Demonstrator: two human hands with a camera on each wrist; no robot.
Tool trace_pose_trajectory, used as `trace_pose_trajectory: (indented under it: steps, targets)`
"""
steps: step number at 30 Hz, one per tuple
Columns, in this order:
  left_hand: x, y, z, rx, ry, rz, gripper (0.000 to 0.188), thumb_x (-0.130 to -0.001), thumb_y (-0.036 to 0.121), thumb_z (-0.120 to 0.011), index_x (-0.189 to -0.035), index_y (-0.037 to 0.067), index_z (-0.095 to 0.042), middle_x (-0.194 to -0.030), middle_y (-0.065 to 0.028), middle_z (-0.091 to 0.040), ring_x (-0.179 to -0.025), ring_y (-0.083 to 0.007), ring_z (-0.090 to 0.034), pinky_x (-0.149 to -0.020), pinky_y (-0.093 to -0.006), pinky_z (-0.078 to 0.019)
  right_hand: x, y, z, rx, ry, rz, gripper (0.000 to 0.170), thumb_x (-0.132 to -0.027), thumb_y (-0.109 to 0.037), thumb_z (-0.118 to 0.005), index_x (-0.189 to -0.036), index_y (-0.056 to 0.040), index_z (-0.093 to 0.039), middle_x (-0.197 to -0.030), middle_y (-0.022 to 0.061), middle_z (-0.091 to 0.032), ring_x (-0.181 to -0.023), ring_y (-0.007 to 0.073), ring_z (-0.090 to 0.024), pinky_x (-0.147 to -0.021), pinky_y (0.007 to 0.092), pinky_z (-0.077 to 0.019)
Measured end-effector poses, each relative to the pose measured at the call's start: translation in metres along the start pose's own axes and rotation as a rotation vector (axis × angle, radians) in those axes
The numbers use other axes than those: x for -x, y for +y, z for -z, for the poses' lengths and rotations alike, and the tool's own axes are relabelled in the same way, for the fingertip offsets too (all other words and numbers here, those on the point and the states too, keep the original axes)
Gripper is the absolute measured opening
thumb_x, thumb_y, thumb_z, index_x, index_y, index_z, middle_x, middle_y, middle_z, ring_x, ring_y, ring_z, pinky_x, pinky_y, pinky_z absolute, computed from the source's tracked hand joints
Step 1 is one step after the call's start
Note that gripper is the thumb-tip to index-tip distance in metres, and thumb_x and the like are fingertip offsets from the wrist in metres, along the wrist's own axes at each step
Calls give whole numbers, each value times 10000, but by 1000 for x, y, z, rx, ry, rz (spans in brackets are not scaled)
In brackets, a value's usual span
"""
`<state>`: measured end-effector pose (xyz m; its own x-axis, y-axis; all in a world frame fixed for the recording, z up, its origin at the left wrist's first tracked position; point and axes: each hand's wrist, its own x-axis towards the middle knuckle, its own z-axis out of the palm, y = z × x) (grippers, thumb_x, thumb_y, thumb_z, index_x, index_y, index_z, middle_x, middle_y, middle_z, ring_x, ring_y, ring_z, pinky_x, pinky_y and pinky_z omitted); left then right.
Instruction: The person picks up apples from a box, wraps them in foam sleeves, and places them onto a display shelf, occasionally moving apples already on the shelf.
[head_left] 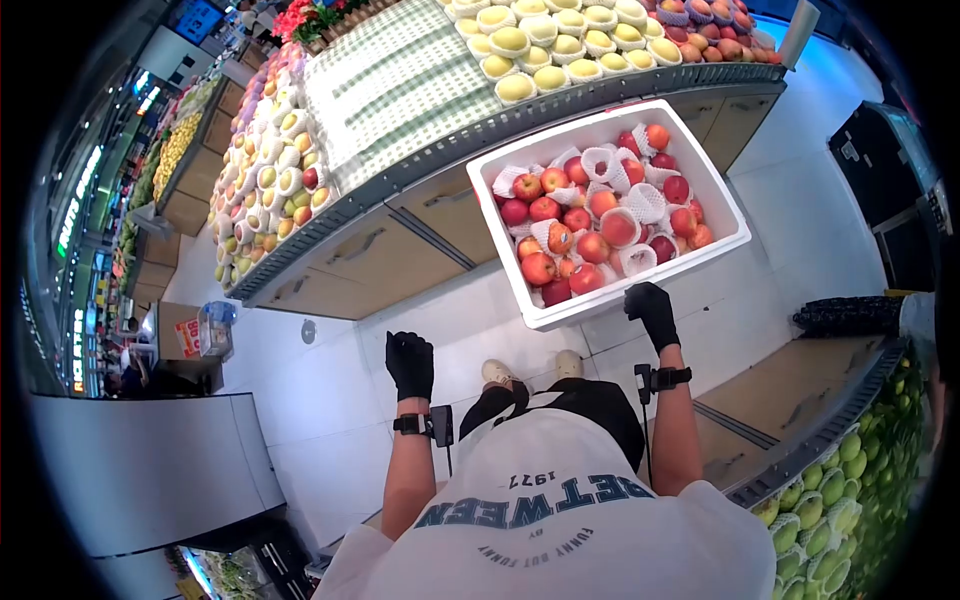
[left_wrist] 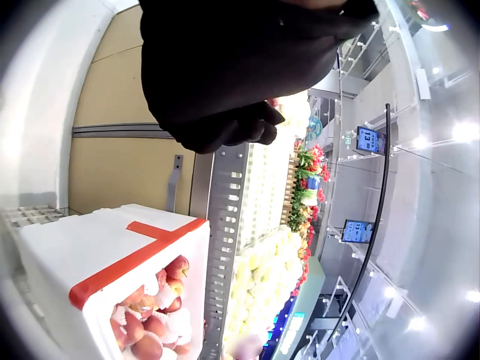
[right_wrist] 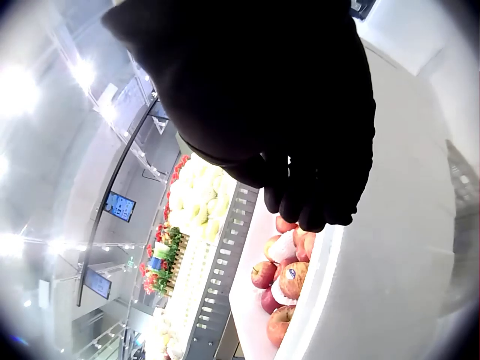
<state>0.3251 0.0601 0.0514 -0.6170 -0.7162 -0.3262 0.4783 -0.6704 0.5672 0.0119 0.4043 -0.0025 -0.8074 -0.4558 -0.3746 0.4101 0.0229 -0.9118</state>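
Note:
A white foam box [head_left: 625,300] of red apples [head_left: 592,247], some in white foam net sleeves, stands in front of the display counter. My right hand [head_left: 652,315], in a black glove, is at the box's near side. Its loosely bent fingers [right_wrist: 311,214] overlap the box rim in the right wrist view, with nothing held. Off to the left of the box, my black-gloved left hand [head_left: 409,366] hangs over the floor, fingers [left_wrist: 225,135] loosely curled and holding nothing. Red tape [left_wrist: 135,262] runs along the box's edge in the left wrist view.
Behind the box runs a counter [head_left: 365,255] with a slatted metal edge, a checked cloth [head_left: 400,75] and yellow fruit [head_left: 545,50] in foam nets. More netted fruit [head_left: 275,190] is heaped at left. Green fruit [head_left: 825,495] fills a stand at lower right. Tiled floor [head_left: 340,380] lies between.

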Motion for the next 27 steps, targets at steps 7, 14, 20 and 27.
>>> trace_pose_trajectory:
  steps: [7, 14, 20, 27]
  targets:
    - [-8, 16, 6, -245, 164, -22, 274, -976, 334, -463, -808, 123, -508, -590, 10, -375, -517, -120, -364, -493, -256, -323, -13, -4, -22, 99, -11, 10, 206, -874, -200, -570, -854, -5, -633, -654, 48, -599, -574, 120, -577, -518, 259, -467]
    - [-67, 41, 36, 46, -32, 17, 309, -971, 271, -475, -720, 90, -475, -622, -24, -436, -570, -167, -417, -752, -358, -431, -13, -15, -55, 147, 98, 20, 193, -874, -198, -576, -866, -13, -629, -667, 48, -599, -598, 121, -590, -530, 260, -476]
    - [-132, 89, 28, 147, 8, 69, 349, -971, 258, -482, -660, 104, -439, -636, -38, -437, -684, -208, -454, -820, -394, -402, -9, -24, -108, 190, 173, -6, 227, -892, -236, -580, -943, -16, -609, -692, 51, -607, -595, 121, -590, -522, 255, -474]
    - [-199, 144, 50, -273, -234, 72, 192, -940, 148, -437, -1079, 31, -498, -788, -33, -448, -665, -135, -407, -583, -277, -375, 3, -30, -188, 212, 212, -14, 233, -888, -245, -602, -863, -14, -603, -647, 45, -580, -534, 114, -544, -504, 252, -445]
